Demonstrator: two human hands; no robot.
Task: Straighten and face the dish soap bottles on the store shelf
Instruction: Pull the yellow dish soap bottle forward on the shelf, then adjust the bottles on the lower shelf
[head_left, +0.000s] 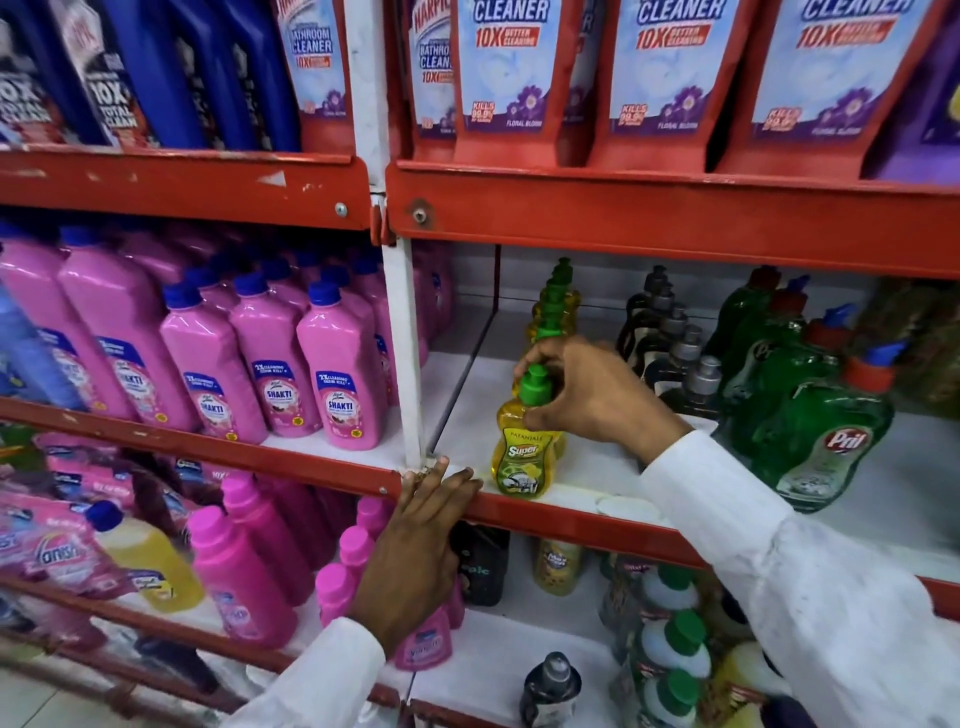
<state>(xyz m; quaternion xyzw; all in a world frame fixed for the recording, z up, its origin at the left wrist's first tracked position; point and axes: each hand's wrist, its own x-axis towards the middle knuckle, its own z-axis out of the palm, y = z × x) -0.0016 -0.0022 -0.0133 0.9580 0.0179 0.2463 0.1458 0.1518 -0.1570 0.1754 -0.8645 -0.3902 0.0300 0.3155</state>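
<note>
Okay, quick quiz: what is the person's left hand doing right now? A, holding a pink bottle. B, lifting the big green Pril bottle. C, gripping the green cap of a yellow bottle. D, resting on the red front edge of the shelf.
D: the left hand lies flat with its fingers over the red shelf edge, holding nothing, while the right hand grips the yellow dish soap bottle at its green cap.

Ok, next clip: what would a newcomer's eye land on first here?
Probably the right hand pinching the green cap of the front yellow dish soap bottle at the middle shelf's edge. Then the left hand resting on the red shelf rail, and the pink bottles massed at left.
</note>
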